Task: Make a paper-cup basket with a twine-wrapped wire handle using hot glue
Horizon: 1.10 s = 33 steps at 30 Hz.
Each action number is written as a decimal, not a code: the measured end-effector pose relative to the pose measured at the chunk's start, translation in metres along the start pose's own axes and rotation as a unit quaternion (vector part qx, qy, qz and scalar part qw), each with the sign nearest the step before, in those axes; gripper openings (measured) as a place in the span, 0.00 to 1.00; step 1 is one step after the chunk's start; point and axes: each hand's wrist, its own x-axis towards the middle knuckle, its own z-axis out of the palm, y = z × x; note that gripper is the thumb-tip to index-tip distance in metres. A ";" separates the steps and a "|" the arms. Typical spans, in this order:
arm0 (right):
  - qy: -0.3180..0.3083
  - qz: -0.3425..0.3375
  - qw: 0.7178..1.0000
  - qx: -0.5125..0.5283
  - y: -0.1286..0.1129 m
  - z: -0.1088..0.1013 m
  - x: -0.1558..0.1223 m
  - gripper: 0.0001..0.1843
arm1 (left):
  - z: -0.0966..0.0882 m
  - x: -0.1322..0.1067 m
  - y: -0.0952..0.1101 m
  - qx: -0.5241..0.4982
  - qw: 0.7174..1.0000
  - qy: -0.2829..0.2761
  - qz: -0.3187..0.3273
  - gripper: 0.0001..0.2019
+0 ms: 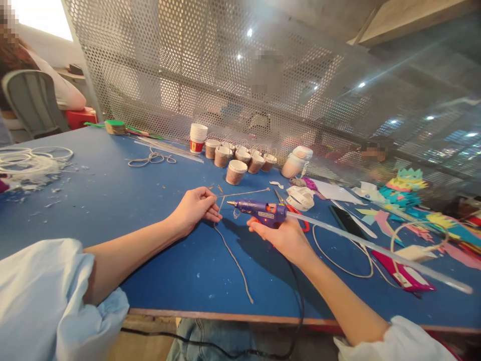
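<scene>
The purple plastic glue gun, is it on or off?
On, apparently: a small, round orange light glows on the glue gun.

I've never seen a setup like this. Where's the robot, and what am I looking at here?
There's no robot here: these are a person's own bare hands. The single picture comes from a camera worn on that person's head, looking forward and down.

The right hand holds a purple glue gun, with a long pale glue stick out the back. The left hand pinches thin cord, near the gun's nozzle.

On the blue table beyond stand small brown-and-white cups and a paper cup stack. To the right lie scissors and colored paper pieces.
</scene>
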 end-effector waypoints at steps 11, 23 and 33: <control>0.063 0.009 0.998 0.028 0.004 0.014 -0.003 0.13 | 0.004 -0.004 0.000 0.020 1.000 -0.018 0.001 0.07; 0.025 0.022 0.999 -0.020 -0.001 0.010 -0.006 0.09 | 0.004 -0.004 0.000 0.023 0.999 -0.029 0.005 0.07; 0.014 -0.015 0.997 -0.080 0.002 0.006 -0.007 0.09 | 0.003 -0.003 -0.001 0.025 0.999 -0.029 0.009 0.07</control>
